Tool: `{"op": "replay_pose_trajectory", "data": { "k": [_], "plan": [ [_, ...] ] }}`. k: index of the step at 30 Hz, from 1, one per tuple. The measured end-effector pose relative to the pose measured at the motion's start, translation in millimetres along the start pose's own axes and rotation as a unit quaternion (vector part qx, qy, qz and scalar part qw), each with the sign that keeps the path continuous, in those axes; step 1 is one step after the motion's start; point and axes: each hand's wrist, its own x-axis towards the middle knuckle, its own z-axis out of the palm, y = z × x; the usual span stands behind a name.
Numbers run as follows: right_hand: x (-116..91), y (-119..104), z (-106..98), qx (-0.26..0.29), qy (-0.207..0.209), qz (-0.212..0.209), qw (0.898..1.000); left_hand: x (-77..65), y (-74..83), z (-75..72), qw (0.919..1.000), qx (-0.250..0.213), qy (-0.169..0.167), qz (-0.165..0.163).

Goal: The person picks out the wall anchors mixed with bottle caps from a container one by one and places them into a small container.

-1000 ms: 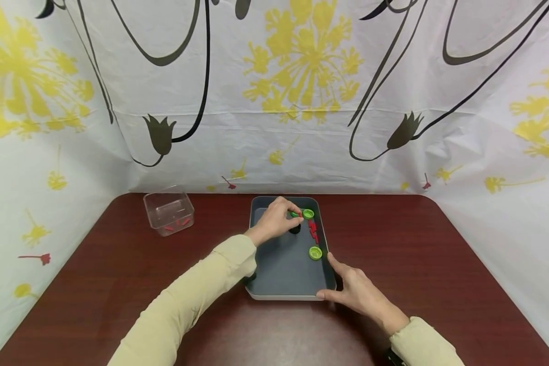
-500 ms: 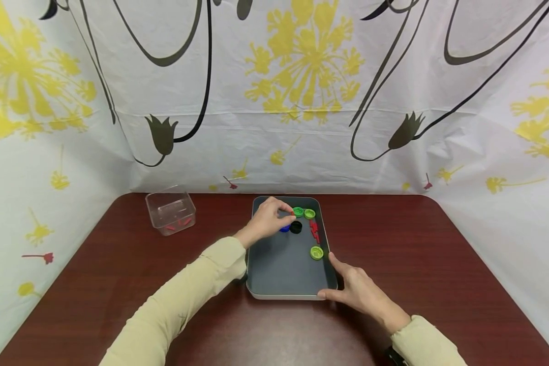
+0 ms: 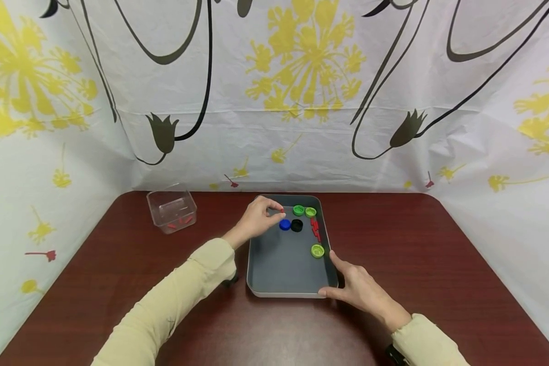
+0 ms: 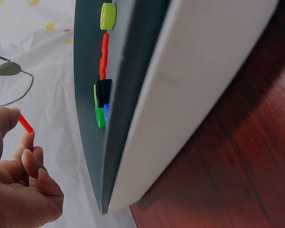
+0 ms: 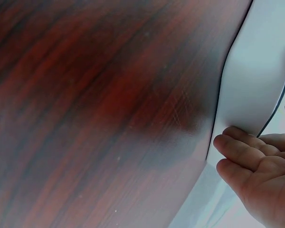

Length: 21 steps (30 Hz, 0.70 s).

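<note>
My left hand [image 3: 256,217] pinches a small red stick [image 4: 26,123] between thumb and index finger, above the left part of the grey tray [image 3: 283,272]. Below and to the right of those fingertips lie a blue bottle cap [image 3: 285,224] and a black cap [image 3: 297,225], side by side. Behind them sit a green cap [image 3: 299,210] and a lime cap [image 3: 310,212]. Several red pieces [image 3: 315,229] form a line along the tray's right side, ending near another lime cap [image 3: 317,251]. My right hand [image 3: 363,290] rests against the tray's near right corner, its fingers extended along the outer wall [image 5: 251,66].
At the back left of the dark red wooden table [image 3: 119,264] stands a clear plastic box [image 3: 171,207] with a few red pieces inside. A white patterned cloth [image 3: 210,168] hangs behind the table and along both sides.
My left hand has moved left with the red stick, away from the green cap, uncovering the green, blue and black caps. My right hand stays at the tray corner.
</note>
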Motion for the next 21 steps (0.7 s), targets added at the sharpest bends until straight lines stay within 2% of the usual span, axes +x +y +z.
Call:
{"op": "replay_pose_trajectory", "data": {
  "k": [13,21],
  "plan": [
    [0,1,1,-0.002,0.004,-0.006,1.0,-8.6,-14.5,-14.5,0.9994,-0.006,0.033,-0.011],
    [0,0,1,-0.003,0.004,-0.003,1.0,-11.6,-30.4,-37.6,0.9975,0.015,0.068,-0.01]
  ]
}}
